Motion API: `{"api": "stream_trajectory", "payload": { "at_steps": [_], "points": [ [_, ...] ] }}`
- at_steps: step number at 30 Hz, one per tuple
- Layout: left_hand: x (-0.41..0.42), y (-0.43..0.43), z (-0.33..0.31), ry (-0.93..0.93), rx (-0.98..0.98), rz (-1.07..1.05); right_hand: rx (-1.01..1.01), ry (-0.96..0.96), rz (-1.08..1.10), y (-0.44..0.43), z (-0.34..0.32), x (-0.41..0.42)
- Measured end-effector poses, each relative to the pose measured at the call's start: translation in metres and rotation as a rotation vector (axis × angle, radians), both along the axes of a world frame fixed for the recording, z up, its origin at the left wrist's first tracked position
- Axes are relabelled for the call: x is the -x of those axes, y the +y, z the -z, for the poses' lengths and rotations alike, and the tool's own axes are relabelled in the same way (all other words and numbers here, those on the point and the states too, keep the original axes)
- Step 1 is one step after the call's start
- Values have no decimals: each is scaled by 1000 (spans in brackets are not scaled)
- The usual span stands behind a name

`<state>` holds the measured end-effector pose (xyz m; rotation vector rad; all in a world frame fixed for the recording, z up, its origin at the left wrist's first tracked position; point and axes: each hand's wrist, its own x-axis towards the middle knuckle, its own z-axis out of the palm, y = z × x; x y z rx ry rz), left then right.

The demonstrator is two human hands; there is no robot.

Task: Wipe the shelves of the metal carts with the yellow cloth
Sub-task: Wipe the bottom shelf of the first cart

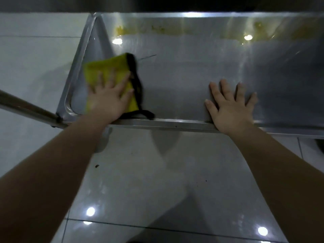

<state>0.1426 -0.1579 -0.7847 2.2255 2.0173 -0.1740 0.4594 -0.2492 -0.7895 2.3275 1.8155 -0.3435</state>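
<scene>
So there's one yellow microfibre cloth with a black trimmed edge point(112, 71), lying flat at the left end of the shallow stainless steel cart shelf point(175, 81), close to the near-left corner. Its long axis runs roughly near-to-far, tilted a bit to the right at the far end. The black trim is down its right side, with a loose bit trailing onto the front rim.

Two hands in view. The left hand point(107, 99) is spread flat on top of the cloth, fingers straight and pressing it down, pointing away. The right hand point(231, 109) is also flat with fingers fanned out, palm on the bare metal just inside the front rim, well apart from the cloth and holding nothing.

Only one shelf shows, basically a tray with a raised lip. Yellow-brown smears point(157, 30) run along its far side. One round metal tube point(26, 109) meets the near-left corner. Below is a glossy pale tiled floor point(140, 181).
</scene>
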Motion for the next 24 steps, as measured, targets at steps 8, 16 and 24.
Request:
{"api": "stream_trajectory", "payload": {
  "at_steps": [8, 16, 24],
  "points": [
    [-184, -56, 3, -94, 64, 377, -43, 62, 18, -6, 0, -12],
    [40, -10, -2, -67, 29, -33, -78, 99, 14, -2, -1, -10],
    [-3, -26, -5, 18, 77, -103, -71, 170, 40, -4, -2, -9]
  ]
}}
